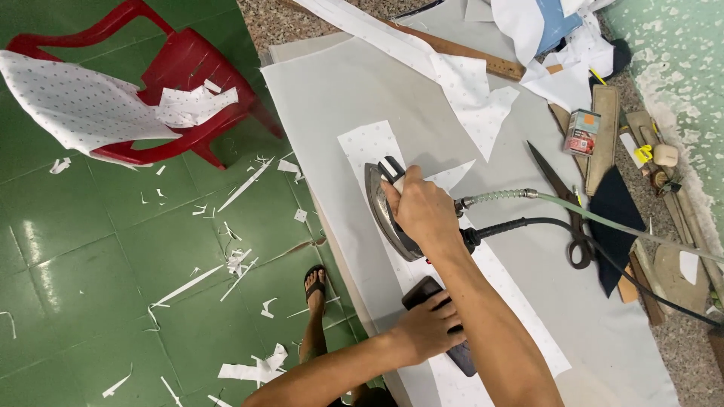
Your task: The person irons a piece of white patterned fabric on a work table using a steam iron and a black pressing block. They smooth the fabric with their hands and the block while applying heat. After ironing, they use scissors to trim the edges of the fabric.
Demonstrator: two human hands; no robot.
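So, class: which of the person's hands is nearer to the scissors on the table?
Right. The right hand grips the iron, closer to the scissors; the left hand rests on a dark block, farther away.

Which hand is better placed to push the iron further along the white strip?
Probably the right hand: it grips the iron on the white strip. The left hand presses a dark block nearer the person.

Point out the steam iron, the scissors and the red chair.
steam iron (381, 215): head view, on the metal body left of the right hand.
scissors (562, 197): head view, on the blades near the pivot.
red chair (188, 68): head view, on the bare seat back.
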